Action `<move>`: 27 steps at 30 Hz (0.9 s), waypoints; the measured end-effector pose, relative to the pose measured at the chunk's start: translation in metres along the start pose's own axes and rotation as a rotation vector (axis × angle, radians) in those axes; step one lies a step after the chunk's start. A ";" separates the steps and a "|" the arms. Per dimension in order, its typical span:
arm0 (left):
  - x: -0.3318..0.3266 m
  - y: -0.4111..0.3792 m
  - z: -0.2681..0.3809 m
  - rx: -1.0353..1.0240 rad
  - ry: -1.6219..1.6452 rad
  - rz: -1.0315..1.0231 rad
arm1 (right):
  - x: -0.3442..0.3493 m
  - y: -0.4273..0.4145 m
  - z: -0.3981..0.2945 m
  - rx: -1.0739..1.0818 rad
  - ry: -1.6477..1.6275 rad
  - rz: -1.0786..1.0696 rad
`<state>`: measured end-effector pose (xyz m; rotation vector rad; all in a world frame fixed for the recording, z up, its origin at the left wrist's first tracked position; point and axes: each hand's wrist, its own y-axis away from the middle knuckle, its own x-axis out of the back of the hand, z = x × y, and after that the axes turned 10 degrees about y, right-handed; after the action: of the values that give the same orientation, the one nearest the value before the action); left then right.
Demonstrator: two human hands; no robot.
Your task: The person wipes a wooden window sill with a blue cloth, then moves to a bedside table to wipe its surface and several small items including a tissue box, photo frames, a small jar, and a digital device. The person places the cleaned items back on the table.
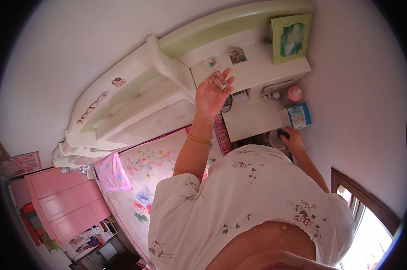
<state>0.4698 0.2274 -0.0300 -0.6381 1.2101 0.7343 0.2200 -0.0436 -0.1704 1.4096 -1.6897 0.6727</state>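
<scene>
My left hand (212, 96) is raised palm up over the white headboard shelf (261, 72), its fingers curled around a small clear box (220, 82). My right hand (294, 140) is lower down by the wall, with its fingers on a dark blue object (283, 134) whose kind I cannot tell. Just beside that object is a translucent round container (276, 141), partly hidden by my hand and shirt. A blue and white package (298, 115) bearing writing stands right behind my right hand. On the shelf near my left fingertips sits a small clear item with coloured pieces (212, 62).
A green picture frame (291, 38) and a small dark square picture (237, 56) stand on the shelf. A pink round container (294, 93) and a white device (239, 95) are on the white nightstand (250, 118). The flowered bed (146, 165) lies to the left.
</scene>
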 end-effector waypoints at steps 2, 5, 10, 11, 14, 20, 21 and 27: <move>-0.002 0.001 0.000 -0.027 -0.034 0.013 | -0.002 -0.001 -0.001 0.024 -0.026 0.005; -0.009 0.003 -0.001 -0.055 -0.044 0.053 | -0.001 -0.001 -0.006 0.027 -0.028 0.034; -0.003 0.007 0.002 -0.035 0.088 -0.013 | 0.002 -0.003 -0.012 0.045 -0.034 0.059; -0.002 0.007 0.002 -0.024 0.106 -0.027 | 0.003 -0.003 -0.012 0.049 -0.033 0.060; -0.006 0.008 0.002 -0.039 0.094 -0.001 | 0.003 -0.004 -0.013 0.049 -0.032 0.051; -0.010 0.007 0.001 -0.027 0.170 -0.072 | 0.000 -0.002 -0.011 0.036 -0.030 0.033; -0.009 0.006 0.002 -0.019 0.181 -0.089 | 0.000 -0.002 -0.012 0.031 -0.026 0.031; -0.011 0.007 0.003 -0.010 0.198 -0.105 | 0.000 -0.001 -0.013 0.016 -0.030 0.021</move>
<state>0.4637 0.2319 -0.0190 -0.7905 1.3434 0.6001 0.2247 -0.0335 -0.1633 1.4207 -1.7282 0.6812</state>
